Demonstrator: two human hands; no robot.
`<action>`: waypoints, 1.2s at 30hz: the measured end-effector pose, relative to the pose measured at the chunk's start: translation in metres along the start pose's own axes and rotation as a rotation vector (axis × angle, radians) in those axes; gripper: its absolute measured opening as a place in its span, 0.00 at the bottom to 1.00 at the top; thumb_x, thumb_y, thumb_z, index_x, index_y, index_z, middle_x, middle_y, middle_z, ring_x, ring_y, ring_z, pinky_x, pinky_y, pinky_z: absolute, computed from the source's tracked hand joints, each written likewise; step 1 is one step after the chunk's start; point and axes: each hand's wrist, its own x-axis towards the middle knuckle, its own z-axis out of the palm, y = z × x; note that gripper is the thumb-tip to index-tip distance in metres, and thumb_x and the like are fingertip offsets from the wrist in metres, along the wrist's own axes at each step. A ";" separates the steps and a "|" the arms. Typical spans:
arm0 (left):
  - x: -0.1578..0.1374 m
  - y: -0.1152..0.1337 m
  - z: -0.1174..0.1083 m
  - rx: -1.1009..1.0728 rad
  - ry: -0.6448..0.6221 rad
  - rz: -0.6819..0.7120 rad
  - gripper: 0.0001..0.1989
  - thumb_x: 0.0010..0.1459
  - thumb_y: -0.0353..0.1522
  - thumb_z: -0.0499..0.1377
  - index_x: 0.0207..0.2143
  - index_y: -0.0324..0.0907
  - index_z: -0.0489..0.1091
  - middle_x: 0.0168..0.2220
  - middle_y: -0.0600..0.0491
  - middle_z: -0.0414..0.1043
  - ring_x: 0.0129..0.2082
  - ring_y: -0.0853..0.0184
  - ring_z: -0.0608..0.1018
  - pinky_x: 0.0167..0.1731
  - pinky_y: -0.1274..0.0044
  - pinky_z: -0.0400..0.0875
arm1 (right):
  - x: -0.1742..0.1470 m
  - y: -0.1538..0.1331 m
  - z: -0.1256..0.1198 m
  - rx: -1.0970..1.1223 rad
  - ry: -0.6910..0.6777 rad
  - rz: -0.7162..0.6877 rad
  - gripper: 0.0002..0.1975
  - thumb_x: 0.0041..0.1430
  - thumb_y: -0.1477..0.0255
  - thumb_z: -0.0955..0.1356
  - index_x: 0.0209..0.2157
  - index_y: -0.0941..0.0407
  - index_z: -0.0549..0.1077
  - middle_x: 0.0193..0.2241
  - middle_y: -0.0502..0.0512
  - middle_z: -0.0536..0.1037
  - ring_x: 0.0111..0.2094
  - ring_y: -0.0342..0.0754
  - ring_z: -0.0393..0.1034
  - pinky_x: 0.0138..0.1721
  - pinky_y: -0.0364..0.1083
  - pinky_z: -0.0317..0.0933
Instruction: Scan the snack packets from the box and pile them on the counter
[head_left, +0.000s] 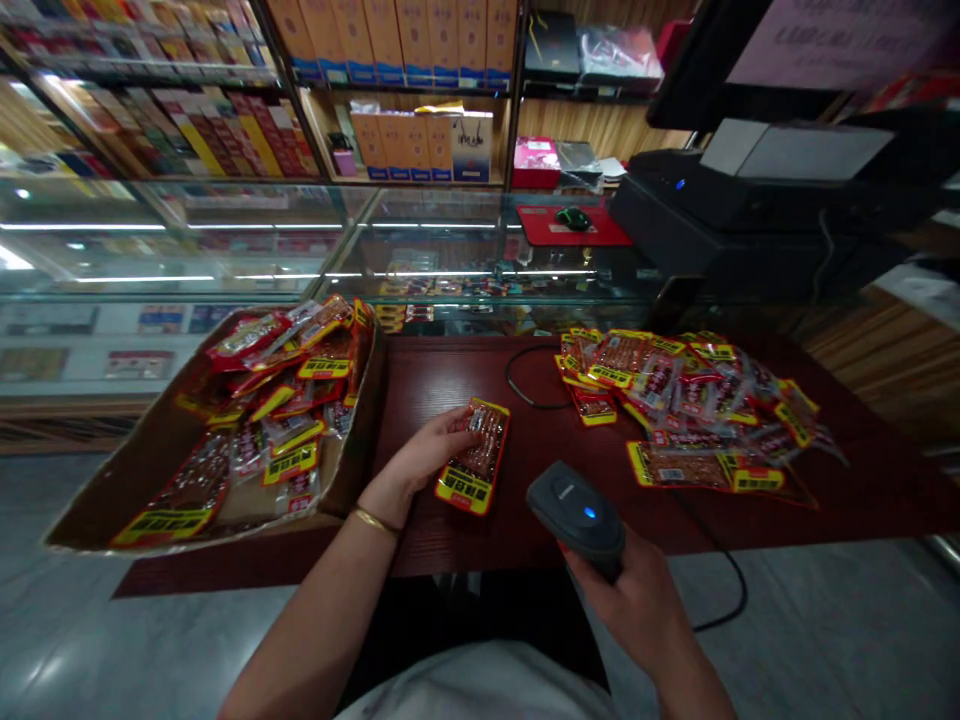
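Observation:
My left hand (433,450) is closed on a red and yellow snack packet (475,462), its thumb lying across the clear front. The packet is just over the dark red table; whether it touches the wood I cannot tell. My right hand (630,580) grips a dark barcode scanner (574,510) with a blue light on top, its head turned toward the packet. To the left stands an open cardboard box (97,520) with several similar packets (281,400) inside. On the right, a loose pile of packets (675,390) covers part of the table (442,365).
A cable (739,580) hangs over the table's front edge at the right. Beyond the table is a glass display counter (352,240) bearing a red mat with a mouse (572,218). A dark machine (720,230) and a monitor (690,70) stand at the back right. Stocked shelves line the wall.

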 end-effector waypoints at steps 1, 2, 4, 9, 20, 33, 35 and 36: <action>0.006 -0.003 0.009 -0.073 0.023 -0.004 0.22 0.50 0.30 0.67 0.49 0.39 0.73 0.42 0.47 0.80 0.34 0.67 0.80 0.38 0.75 0.76 | -0.002 0.003 -0.002 0.014 0.006 0.012 0.14 0.62 0.61 0.68 0.39 0.55 0.81 0.36 0.59 0.86 0.38 0.56 0.82 0.42 0.50 0.75; 0.012 -0.006 0.020 -0.130 0.040 -0.001 0.21 0.50 0.29 0.67 0.48 0.39 0.74 0.41 0.47 0.80 0.34 0.67 0.81 0.39 0.75 0.76 | -0.004 0.006 -0.003 0.027 0.012 0.019 0.14 0.61 0.61 0.68 0.39 0.55 0.81 0.36 0.59 0.86 0.38 0.56 0.82 0.42 0.50 0.75; 0.027 -0.013 0.050 -0.204 0.033 0.014 0.18 0.49 0.27 0.66 0.45 0.39 0.74 0.41 0.47 0.80 0.34 0.67 0.81 0.40 0.75 0.76 | -0.009 0.012 -0.007 0.051 0.030 0.015 0.14 0.61 0.61 0.69 0.39 0.55 0.81 0.37 0.59 0.86 0.39 0.57 0.82 0.42 0.50 0.75; 0.067 -0.028 0.126 -0.284 -0.233 -0.076 0.23 0.47 0.22 0.64 0.48 0.39 0.74 0.51 0.44 0.78 0.44 0.66 0.81 0.49 0.74 0.75 | -0.018 0.023 -0.018 0.059 0.121 0.002 0.13 0.61 0.59 0.70 0.38 0.54 0.80 0.34 0.58 0.86 0.35 0.57 0.82 0.39 0.49 0.75; -0.068 0.005 0.041 0.263 0.365 0.362 0.16 0.60 0.34 0.62 0.50 0.42 0.77 0.50 0.44 0.79 0.43 0.62 0.81 0.43 0.73 0.76 | -0.020 0.041 -0.004 -0.066 0.109 -0.012 0.16 0.61 0.55 0.69 0.34 0.52 0.81 0.30 0.58 0.86 0.32 0.59 0.83 0.30 0.48 0.75; -0.192 0.067 -0.164 1.753 0.736 -0.538 0.24 0.50 0.41 0.65 0.47 0.36 0.77 0.47 0.36 0.80 0.47 0.49 0.82 0.44 0.70 0.74 | -0.001 0.019 0.017 -0.079 -0.024 -0.316 0.14 0.62 0.58 0.68 0.35 0.51 0.83 0.29 0.56 0.84 0.30 0.56 0.81 0.29 0.47 0.72; -0.185 0.067 -0.171 1.771 0.663 -0.564 0.27 0.45 0.41 0.68 0.48 0.37 0.77 0.48 0.36 0.80 0.47 0.50 0.82 0.44 0.71 0.74 | -0.004 0.022 0.018 -0.090 -0.011 -0.335 0.15 0.62 0.56 0.68 0.34 0.50 0.83 0.28 0.56 0.83 0.27 0.56 0.80 0.27 0.48 0.71; -0.182 0.068 -0.174 1.773 0.634 -0.567 0.28 0.43 0.40 0.68 0.48 0.37 0.77 0.48 0.36 0.80 0.47 0.50 0.82 0.44 0.72 0.74 | -0.006 0.024 0.018 -0.095 -0.014 -0.344 0.16 0.61 0.55 0.68 0.33 0.49 0.83 0.27 0.56 0.83 0.26 0.55 0.79 0.26 0.48 0.70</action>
